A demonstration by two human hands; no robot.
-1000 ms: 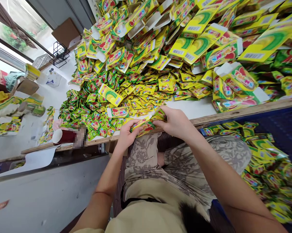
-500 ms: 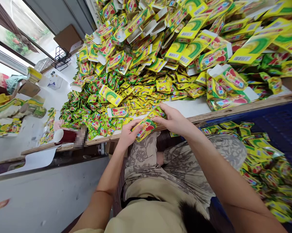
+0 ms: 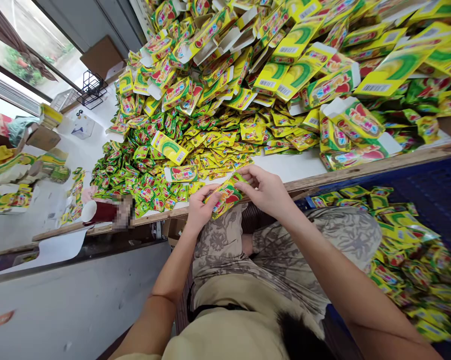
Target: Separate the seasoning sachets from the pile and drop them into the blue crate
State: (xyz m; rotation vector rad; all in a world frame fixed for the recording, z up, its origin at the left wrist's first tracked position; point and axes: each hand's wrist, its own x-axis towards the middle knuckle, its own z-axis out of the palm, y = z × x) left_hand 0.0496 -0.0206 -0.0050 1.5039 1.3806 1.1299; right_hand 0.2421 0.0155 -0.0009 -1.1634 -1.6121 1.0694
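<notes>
My left hand (image 3: 201,209) is closed around the lower left end of a small yellow carton (image 3: 226,196) with a red fruit picture, held tilted above my lap at the table's front edge. At the carton's upper right end, the fingers of my right hand (image 3: 263,190) are pinched together. A green bit of a sachet (image 3: 239,177) shows between them at that end; the rest of it is hidden by the carton and fingers. Just beyond, loose green sachets (image 3: 146,192) and yellow sachets (image 3: 217,155) lie heaped on the white table (image 3: 285,165).
Many yellow cartons (image 3: 285,75) are piled across the back and right. One carton (image 3: 182,173) lies near my left hand. A dark red cup (image 3: 101,212) lies at the left edge. Low on my right, a blue crate (image 3: 431,200) holds filled-looking packs.
The green sachet end that stuck out of the carton's upper right end now shows less. My right fingers have shifted and curled at that end. My left hand keeps its hold.
</notes>
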